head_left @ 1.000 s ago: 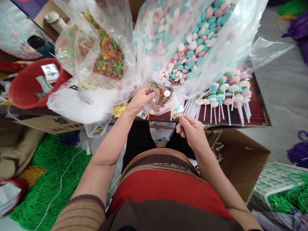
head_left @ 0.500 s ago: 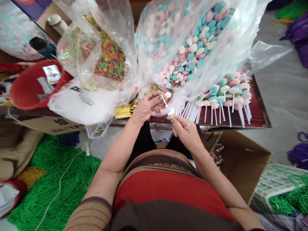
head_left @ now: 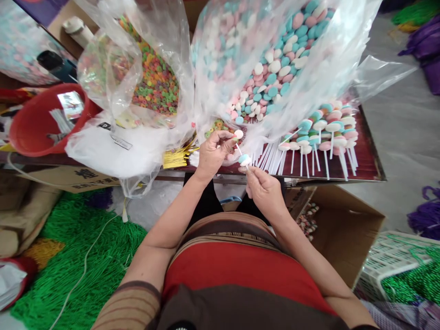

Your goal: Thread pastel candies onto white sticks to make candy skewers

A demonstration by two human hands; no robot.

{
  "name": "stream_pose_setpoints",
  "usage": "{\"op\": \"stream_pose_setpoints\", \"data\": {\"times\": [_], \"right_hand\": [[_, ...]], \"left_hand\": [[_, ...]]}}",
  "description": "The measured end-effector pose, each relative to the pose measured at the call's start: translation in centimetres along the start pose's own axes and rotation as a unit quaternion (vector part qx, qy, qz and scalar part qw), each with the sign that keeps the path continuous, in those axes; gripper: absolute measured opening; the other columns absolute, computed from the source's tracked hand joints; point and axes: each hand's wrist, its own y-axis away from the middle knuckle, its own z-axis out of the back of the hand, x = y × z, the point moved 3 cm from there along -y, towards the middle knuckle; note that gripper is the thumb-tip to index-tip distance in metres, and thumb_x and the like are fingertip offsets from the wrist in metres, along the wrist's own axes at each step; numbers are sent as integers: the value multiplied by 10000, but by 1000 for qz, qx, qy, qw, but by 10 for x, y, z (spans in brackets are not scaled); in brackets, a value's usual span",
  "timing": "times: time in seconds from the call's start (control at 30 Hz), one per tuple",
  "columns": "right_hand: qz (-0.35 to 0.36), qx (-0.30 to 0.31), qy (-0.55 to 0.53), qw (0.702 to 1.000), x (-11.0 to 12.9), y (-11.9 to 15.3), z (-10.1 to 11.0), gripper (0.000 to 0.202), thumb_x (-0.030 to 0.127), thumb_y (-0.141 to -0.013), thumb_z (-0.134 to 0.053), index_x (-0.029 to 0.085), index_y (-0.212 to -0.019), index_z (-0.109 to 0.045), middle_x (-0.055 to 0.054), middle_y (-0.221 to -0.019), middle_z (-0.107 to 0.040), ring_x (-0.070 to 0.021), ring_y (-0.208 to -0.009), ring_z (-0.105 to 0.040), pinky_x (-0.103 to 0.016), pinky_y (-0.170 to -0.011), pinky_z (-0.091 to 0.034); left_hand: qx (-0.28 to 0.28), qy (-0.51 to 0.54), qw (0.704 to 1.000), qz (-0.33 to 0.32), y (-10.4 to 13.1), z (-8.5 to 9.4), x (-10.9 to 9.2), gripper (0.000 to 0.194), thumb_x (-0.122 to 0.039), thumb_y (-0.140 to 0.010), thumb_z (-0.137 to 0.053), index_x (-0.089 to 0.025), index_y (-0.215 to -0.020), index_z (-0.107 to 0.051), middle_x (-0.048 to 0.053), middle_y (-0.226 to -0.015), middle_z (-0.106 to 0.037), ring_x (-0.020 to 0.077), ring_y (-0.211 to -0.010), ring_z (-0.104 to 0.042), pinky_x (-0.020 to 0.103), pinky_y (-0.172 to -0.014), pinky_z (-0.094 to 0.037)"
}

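Observation:
Between my hands a thin white stick (head_left: 239, 149) slants down through a blue and a white candy disc (head_left: 244, 159). My right hand (head_left: 263, 185) pinches the stick just below those discs. At its upper end, the fingertips of my left hand (head_left: 215, 153) close on a small ring candy (head_left: 235, 138), with a white disc (head_left: 238, 134) also at the fingertips. Whether the stick passes into these pieces is too small to tell. Beyond my hands an opened clear bag holds pink, white and blue discs (head_left: 271, 79). Loose white sticks (head_left: 270, 158) lie right of my hands.
Stacked candy sticks (head_left: 326, 130) lie at the table's (head_left: 369, 160) right end. Left are a bag of ring candies (head_left: 156, 85), yellow twist ties (head_left: 174, 158) and a red basin (head_left: 37, 142). Below right stands an open carton (head_left: 343, 238); green strands (head_left: 79, 256) cover the floor at left.
My left hand has shifted a little to the right, bringing the ring candy and white disc closer to the stick's upper end. My right hand keeps its pinch on the stick.

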Motion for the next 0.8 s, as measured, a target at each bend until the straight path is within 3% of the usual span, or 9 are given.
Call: {"op": "stream_pose_setpoints", "data": {"times": [0.17, 0.37, 0.53, 0.67, 0.8], "right_hand": [[5, 0, 6, 1000, -1, 0, 1, 411, 520, -977, -564, 158, -963, -758, 78, -491, -419, -92, -427, -388, -250, -467, -311], [-22, 6, -46, 999, 3, 4, -5, 380, 511, -970, -578, 170, -970, -745, 85, -505, -394, -91, -437, -394, -241, -455, -293], [-56, 9, -108, 993, -1, 2, -9, 390, 537, -973, -587, 178, -994, -736, 94, -472, -390, -81, -409, -330, -230, -428, -259], [-57, 2, -124, 991, -18, -10, -8, 414, 594, -950, -615, 192, -942, -710, 95, -468, -401, -77, -409, -313, -228, -413, -225], [-64, -8, -133, 989, -33, -20, 3, 459, 662, -883, -691, 204, -864, -668, 81, -506, -466, -70, -426, -342, -225, -419, -242]], "left_hand": [[5, 21, 1000, 6, 1, -3, 8, 422, -610, -815, -804, -222, -933, -689, -8, -845, -734, 97, -696, -652, 223, -658, -528], [-13, -6, 1000, -20, 7, -1, -2, 367, -578, -846, -792, -229, -922, -707, -10, -861, -728, 103, -733, -623, 235, -739, -511], [51, -22, 998, 1, 14, -4, -8, 328, -554, -865, -776, -239, -929, -716, 14, -917, -750, 141, -812, -649, 269, -821, -518], [128, -13, 992, 1, 25, -12, -14, 402, -631, -895, -701, -231, -929, -734, 41, -936, -762, 161, -835, -680, 280, -788, -528], [175, 14, 984, -6, 30, -15, -23, 465, -667, -942, -611, -229, -924, -767, 65, -983, -783, 198, -995, -713, 333, -958, -547]]}}
